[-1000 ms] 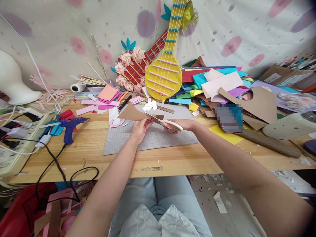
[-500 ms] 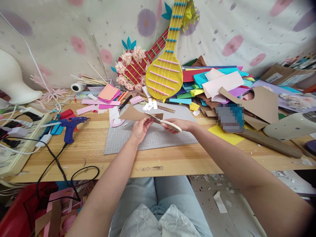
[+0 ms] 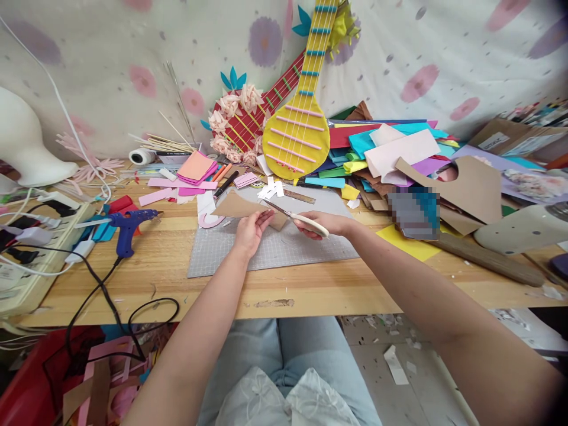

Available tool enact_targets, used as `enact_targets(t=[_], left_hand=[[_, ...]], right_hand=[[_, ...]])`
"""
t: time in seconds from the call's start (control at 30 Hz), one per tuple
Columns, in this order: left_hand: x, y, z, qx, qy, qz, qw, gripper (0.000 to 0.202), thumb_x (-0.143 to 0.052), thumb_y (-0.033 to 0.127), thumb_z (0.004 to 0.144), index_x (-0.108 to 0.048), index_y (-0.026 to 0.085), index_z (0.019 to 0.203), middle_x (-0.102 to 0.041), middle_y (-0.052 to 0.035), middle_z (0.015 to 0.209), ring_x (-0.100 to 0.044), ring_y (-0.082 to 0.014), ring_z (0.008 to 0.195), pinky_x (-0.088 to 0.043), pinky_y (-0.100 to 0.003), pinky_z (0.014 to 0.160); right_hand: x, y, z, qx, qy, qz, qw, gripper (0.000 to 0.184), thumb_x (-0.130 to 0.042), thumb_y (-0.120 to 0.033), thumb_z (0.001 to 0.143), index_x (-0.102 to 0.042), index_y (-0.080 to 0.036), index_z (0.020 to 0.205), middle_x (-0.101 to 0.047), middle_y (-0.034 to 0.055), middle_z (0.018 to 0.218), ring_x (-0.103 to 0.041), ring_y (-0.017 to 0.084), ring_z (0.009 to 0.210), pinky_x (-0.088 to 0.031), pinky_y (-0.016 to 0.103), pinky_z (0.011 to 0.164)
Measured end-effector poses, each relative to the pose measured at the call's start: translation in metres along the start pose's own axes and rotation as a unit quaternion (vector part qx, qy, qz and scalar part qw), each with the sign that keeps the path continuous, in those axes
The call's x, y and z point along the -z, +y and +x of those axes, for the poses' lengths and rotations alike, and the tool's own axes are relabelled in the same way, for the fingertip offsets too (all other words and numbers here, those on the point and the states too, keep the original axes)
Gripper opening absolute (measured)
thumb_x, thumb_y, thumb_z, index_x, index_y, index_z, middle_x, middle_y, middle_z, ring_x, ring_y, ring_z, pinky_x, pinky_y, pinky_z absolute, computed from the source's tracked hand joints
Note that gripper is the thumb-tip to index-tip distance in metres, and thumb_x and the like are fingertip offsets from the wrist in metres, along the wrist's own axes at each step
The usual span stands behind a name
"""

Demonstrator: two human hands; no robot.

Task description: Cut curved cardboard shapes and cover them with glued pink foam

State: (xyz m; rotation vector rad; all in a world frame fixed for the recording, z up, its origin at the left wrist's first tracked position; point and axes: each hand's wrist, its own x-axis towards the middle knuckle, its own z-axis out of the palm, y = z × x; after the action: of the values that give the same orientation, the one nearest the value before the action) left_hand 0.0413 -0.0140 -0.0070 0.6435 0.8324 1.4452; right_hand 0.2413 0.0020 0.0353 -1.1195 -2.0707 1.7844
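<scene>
My left hand (image 3: 251,231) pinches a brown cardboard piece (image 3: 237,206) above the grey cutting mat (image 3: 310,245). My right hand (image 3: 326,224) grips cream-handled scissors (image 3: 296,216), whose blades reach into the cardboard's right edge. A small brown offcut (image 3: 279,221) hangs down beside the blades, just right of my left fingers. Both hands hover a little over the mat near the middle of the wooden table (image 3: 168,278).
A blue glue gun (image 3: 126,223) with a black cord lies left; a power strip (image 3: 26,248) sits at the far left. A yellow paper guitar (image 3: 298,127) leans on the wall. Coloured foam sheets (image 3: 381,148) and cardboard (image 3: 465,186) pile up right, a wooden stick (image 3: 483,258) beyond.
The scissors have cut further into the cardboard. The right-hand corner of the piece has dropped and now hangs below the blades.
</scene>
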Motion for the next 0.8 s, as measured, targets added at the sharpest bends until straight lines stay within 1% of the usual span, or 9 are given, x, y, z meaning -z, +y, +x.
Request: enact_targets(t=[0.1, 0.23, 0.33, 0.43, 0.53, 0.67, 0.8], left_hand=[[0.003, 0.002, 0.001, -0.030, 0.007, 0.053, 0.998, 0.011, -0.050, 0.014, 0.078, -0.060, 0.010, 0.075, -0.070, -0.0099, 0.078, -0.067, -0.0177, 0.084, -0.046, -0.040, 0.093], [0.005, 0.006, 0.001, -0.045, 0.008, 0.102, 0.994, 0.008, -0.056, 0.017, 0.075, -0.058, 0.011, 0.081, -0.070, -0.0073, 0.076, -0.068, -0.0167, 0.076, -0.050, -0.039, 0.084], [0.007, 0.011, -0.001, -0.041, 0.002, 0.104, 0.994, 0.010, -0.059, 0.020, 0.072, -0.056, 0.012, 0.076, -0.068, -0.0049, 0.069, -0.067, -0.0162, 0.069, -0.053, -0.037, 0.076], [0.008, 0.013, -0.002, -0.027, -0.020, 0.112, 0.993, 0.013, -0.060, 0.025, 0.069, -0.056, 0.012, 0.071, -0.066, -0.0029, 0.062, -0.066, -0.0163, 0.063, -0.054, -0.035, 0.069], [0.007, 0.012, -0.005, -0.012, -0.037, 0.130, 0.991, 0.016, -0.061, 0.027, 0.069, -0.057, 0.012, 0.073, -0.067, -0.0040, 0.064, -0.067, -0.0178, 0.065, -0.054, -0.033, 0.066], [0.004, 0.008, -0.007, 0.001, -0.042, 0.152, 0.987, 0.018, -0.060, 0.029, 0.072, -0.058, 0.012, 0.078, -0.069, -0.0072, 0.070, -0.068, -0.0192, 0.070, -0.053, -0.029, 0.062], [0.003, 0.006, -0.007, 0.005, -0.043, 0.167, 0.985, 0.019, -0.058, 0.031, 0.076, -0.056, 0.012, 0.081, -0.070, -0.0088, 0.073, -0.068, -0.0196, 0.072, -0.053, -0.029, 0.061]], right_hand=[[0.006, -0.003, -0.006, 0.014, -0.018, -0.023, 0.999, 0.044, -0.047, -0.061, 0.080, -0.040, -0.018, 0.075, -0.039, -0.0059, 0.051, -0.038, 0.006, 0.044, -0.034, 0.021, 0.044], [0.013, -0.008, -0.012, -0.008, -0.024, -0.090, 0.996, 0.044, -0.051, -0.060, 0.078, -0.038, -0.018, 0.073, -0.041, -0.0045, 0.060, -0.039, 0.006, 0.049, -0.033, 0.020, 0.046], [0.016, -0.008, -0.017, -0.012, -0.032, -0.142, 0.989, 0.046, -0.049, -0.062, 0.078, -0.039, -0.018, 0.072, -0.042, -0.0036, 0.061, -0.040, 0.006, 0.051, -0.032, 0.020, 0.047], [0.015, -0.007, -0.020, -0.008, -0.047, -0.150, 0.988, 0.047, -0.045, -0.062, 0.080, -0.039, -0.017, 0.070, -0.042, -0.0037, 0.059, -0.039, 0.006, 0.050, -0.033, 0.021, 0.047], [0.010, -0.003, -0.018, -0.005, -0.052, -0.134, 0.990, 0.047, -0.045, -0.063, 0.080, -0.038, -0.017, 0.070, -0.042, -0.0041, 0.058, -0.039, 0.006, 0.049, -0.033, 0.021, 0.047], [0.004, 0.000, -0.013, 0.006, -0.058, -0.111, 0.992, 0.048, -0.042, -0.064, 0.081, -0.037, -0.018, 0.070, -0.040, -0.0044, 0.058, -0.039, 0.006, 0.050, -0.032, 0.021, 0.047], [0.001, -0.004, -0.009, -0.011, -0.065, -0.106, 0.992, 0.046, -0.045, -0.063, 0.080, -0.038, -0.018, 0.072, -0.040, -0.0045, 0.060, -0.038, 0.006, 0.051, -0.033, 0.022, 0.049]])
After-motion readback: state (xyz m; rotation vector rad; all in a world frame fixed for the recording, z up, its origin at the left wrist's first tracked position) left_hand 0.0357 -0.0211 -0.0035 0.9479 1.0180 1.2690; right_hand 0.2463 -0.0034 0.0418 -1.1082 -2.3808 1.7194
